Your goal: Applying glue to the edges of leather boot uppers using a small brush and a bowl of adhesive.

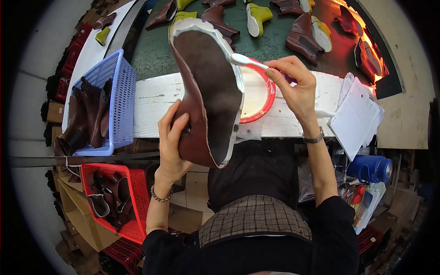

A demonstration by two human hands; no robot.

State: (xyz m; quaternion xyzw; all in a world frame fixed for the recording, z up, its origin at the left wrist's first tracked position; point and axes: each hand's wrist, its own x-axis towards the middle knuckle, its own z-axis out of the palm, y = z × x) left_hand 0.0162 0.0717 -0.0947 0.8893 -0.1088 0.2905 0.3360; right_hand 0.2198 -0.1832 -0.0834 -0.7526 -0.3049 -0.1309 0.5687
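Observation:
My left hand (175, 137) grips a brown leather boot upper (206, 91), held sole side up over the white bench edge (156, 98). White glue rims the boot's bottom edge. My right hand (295, 87) holds a white glue brush (245, 60), its tip touching the boot's right rim. Just behind the boot sits a red bowl of white glue (256, 94).
A blue basket (117, 91) with brown boot uppers stands on the bench at left, a red crate (135, 201) with more below it. Several boots and yellow soles (259, 13) lie on the green belt beyond. Papers (357, 117) and a blue flask (371, 168) are at right.

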